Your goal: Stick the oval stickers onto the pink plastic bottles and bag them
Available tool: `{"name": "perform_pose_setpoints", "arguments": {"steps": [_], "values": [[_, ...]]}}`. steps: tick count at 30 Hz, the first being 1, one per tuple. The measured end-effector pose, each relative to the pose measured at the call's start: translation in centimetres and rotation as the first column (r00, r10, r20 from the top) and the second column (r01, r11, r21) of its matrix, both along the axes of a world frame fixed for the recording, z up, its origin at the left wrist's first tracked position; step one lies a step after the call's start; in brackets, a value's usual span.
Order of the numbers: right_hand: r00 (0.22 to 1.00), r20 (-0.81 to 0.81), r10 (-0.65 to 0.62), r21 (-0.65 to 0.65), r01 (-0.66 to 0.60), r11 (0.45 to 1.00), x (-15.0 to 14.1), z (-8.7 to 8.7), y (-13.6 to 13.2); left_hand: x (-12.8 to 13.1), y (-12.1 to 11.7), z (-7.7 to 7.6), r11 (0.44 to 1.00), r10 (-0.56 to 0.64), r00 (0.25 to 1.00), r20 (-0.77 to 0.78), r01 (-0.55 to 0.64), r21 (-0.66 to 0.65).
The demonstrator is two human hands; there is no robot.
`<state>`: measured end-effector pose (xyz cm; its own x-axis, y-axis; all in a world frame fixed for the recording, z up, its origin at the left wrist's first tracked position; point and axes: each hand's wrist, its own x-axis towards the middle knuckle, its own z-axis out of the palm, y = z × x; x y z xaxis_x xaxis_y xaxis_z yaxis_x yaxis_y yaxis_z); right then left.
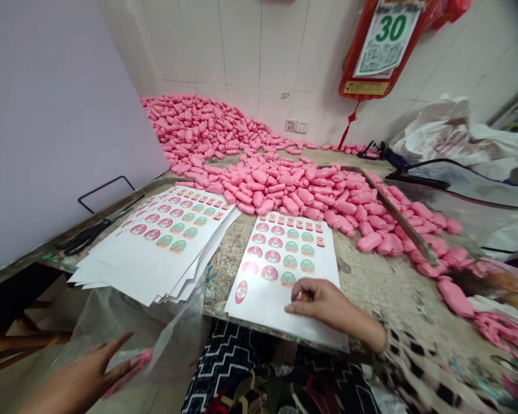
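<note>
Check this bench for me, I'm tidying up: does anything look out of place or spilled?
The stack of white sticker sheets looks messy: its sheets are fanned unevenly and overhang the workbench. The pink bars also look spilled, heaped loosely across the bench and over a metal straightedge.

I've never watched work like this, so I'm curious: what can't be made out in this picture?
Head view:
- Right hand: its fingers hide most of the small colourful item they pinch.
- Left hand: cut off by the bottom edge; the pink item at its fingers is blurred.
- Round stickers: their designs are too small.
- Wall calendar: small print too small; top cut off by the top edge.
</note>
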<state>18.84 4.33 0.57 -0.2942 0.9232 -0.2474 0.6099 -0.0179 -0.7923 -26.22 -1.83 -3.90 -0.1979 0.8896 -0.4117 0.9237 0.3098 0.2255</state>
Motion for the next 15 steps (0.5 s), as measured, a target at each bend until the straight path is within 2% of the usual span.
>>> {"name": "perform_pose_setpoints", "arguments": {"steps": [3, 5, 7, 9, 11, 15], "values": [[0.974, 0.222, -0.042, 0.185, 0.000, 0.983, 0.9, 1.5, 5.6, -0.5, 0.0, -2.1, 0.998, -0.055, 0.997, 0.061, 0.053, 0.020], [0.905, 0.376, -0.198, 0.375, 0.047, 0.926, 1.2, 2.3, 9.6, -1.0, 0.0, -3.1, 0.996, -0.081, 0.993, 0.086, 0.078, 0.040], [0.813, 0.464, -0.351, 0.498, 0.088, 0.863, 1.0, 2.7, 13.0, -1.7, 0.0, -4.0, 0.994, -0.089, 0.993, 0.076, 0.085, 0.063], [0.729, 0.530, -0.433, 0.537, 0.107, 0.837, 0.3, 2.5, 15.7, -2.1, -0.3, -4.5, 0.993, -0.086, 0.994, 0.072, 0.080, 0.090], [0.675, 0.589, -0.443, 0.529, 0.092, 0.844, -0.6, 1.8, 17.5, -1.9, -0.6, -4.3, 0.994, -0.058, 0.995, 0.079, 0.051, 0.094], [0.644, 0.657, -0.392, 0.480, 0.043, 0.876, -1.7, 0.7, 19.1, 0.9, -0.8, -2.1, 1.000, -0.016, 0.977, 0.213, 0.017, -0.005]]}}
